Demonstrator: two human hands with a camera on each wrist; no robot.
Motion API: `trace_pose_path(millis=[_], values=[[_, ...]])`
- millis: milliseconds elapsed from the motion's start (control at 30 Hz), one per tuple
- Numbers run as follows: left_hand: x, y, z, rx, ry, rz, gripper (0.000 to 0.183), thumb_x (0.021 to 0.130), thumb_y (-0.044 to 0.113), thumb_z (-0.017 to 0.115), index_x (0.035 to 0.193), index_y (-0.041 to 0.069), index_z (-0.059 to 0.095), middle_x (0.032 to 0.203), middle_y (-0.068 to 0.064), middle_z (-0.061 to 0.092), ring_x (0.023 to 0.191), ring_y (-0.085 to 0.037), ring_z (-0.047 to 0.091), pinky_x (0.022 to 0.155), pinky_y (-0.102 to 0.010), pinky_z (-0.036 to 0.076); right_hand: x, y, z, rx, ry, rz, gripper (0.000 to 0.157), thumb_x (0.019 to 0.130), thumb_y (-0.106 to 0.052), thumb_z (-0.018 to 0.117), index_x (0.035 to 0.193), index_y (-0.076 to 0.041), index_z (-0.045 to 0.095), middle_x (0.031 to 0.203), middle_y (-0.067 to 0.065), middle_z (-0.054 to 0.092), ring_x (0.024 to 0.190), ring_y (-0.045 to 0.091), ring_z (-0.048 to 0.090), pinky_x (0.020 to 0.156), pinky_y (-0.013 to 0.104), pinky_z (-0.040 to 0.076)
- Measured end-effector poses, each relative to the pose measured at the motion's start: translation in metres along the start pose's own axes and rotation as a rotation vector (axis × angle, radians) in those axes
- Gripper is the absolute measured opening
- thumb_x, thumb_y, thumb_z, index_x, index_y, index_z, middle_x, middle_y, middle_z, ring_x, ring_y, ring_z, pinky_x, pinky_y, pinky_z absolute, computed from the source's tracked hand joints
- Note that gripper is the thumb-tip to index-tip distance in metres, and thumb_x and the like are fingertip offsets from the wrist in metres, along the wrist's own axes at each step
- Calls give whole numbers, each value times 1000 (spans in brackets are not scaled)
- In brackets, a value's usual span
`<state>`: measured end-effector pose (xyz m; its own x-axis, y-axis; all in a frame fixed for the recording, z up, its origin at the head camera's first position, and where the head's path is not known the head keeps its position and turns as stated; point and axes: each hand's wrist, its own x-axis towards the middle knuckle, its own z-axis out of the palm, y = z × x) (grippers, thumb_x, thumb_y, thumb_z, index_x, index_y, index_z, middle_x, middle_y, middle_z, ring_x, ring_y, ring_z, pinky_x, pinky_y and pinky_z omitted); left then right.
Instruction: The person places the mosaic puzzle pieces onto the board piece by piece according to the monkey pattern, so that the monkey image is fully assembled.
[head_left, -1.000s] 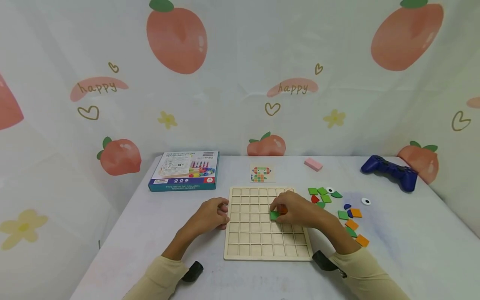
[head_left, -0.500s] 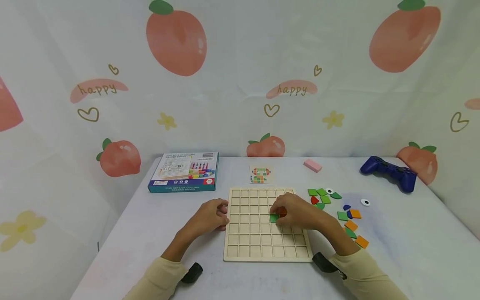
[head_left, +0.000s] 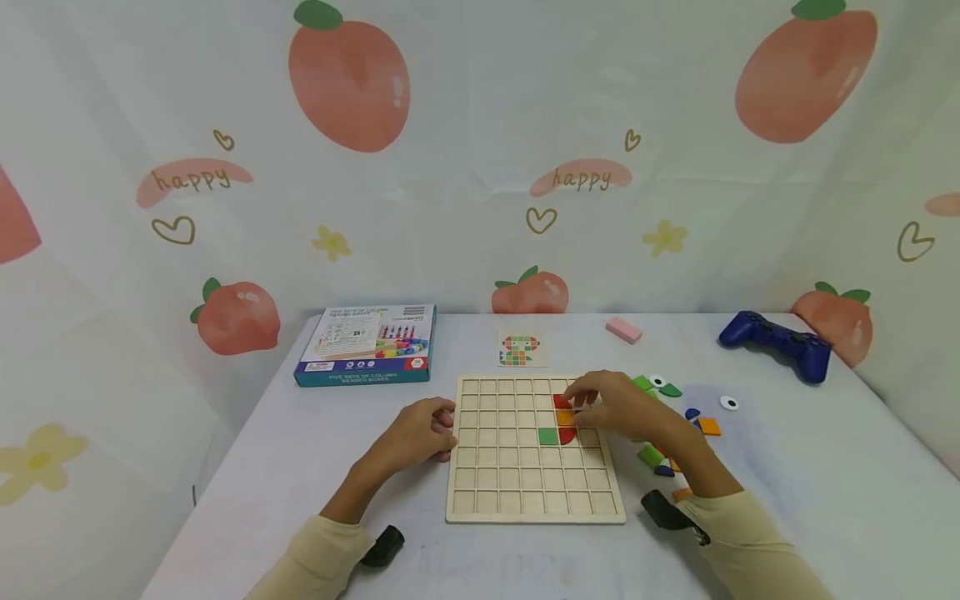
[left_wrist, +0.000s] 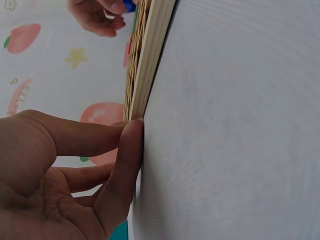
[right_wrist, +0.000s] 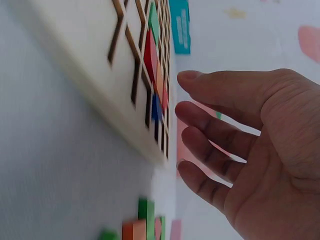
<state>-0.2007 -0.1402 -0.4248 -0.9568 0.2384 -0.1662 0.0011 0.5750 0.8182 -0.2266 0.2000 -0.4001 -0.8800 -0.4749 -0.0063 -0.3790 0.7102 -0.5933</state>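
My left hand [head_left: 422,432] pinches the left edge of a wooden grid board [head_left: 501,479]. In the left wrist view thumb and finger meet at the board's rim [left_wrist: 150,65]. My right hand [head_left: 626,408] hovers over the board's right side with fingers relaxed and apart, holding nothing, as the right wrist view shows. Seated in the grid are a green square tile [head_left: 548,436], a red curved tile [head_left: 567,435], an orange tile [head_left: 565,417] and another red tile [head_left: 561,402]. A blue tile [right_wrist: 157,106] shows beside them in the right wrist view; the right hand hides it from the head camera.
Loose coloured tiles [head_left: 708,426] lie right of the board, some under the right forearm. Behind the board is a pattern card [head_left: 522,348]. A pink block [head_left: 624,329], blue game controller [head_left: 776,346] and flat box [head_left: 367,346] stand farther back.
My right hand has left the green tile and shifted right and away from me, uncovering the orange and red tiles. The left hand stays at the board's edge.
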Motion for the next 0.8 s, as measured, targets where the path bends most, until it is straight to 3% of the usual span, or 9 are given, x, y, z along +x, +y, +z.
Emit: trace_pose_path(millis=[200, 633, 800], values=[[-1, 1, -1, -9, -3, -6, 51, 91, 1, 75, 139, -6, 60, 107, -9, 64, 85, -18, 65, 72, -29, 64, -8, 18, -17, -24, 50, 89, 28, 95, -16, 75, 122, -6, 75, 101, 2, 69, 96, 22, 60, 81, 34, 54], [-2, 0, -2, -17, -11, 8, 51, 91, 1, 75, 139, -6, 60, 108, -9, 63, 84, -17, 65, 72, -29, 64, -32, 54, -51, -42, 144, 193, 37, 97, -16, 73, 130, -1, 70, 108, 9, 72, 102, 29, 63, 87, 49, 56], [0, -1, -1, -12, -2, 6, 50, 91, 1, 75, 138, -6, 60, 108, -9, 64, 84, -17, 65, 72, -29, 64, -37, 67, -57, -45, 146, 268, 41, 96, -16, 73, 133, 0, 67, 112, 15, 71, 104, 34, 63, 89, 54, 58]])
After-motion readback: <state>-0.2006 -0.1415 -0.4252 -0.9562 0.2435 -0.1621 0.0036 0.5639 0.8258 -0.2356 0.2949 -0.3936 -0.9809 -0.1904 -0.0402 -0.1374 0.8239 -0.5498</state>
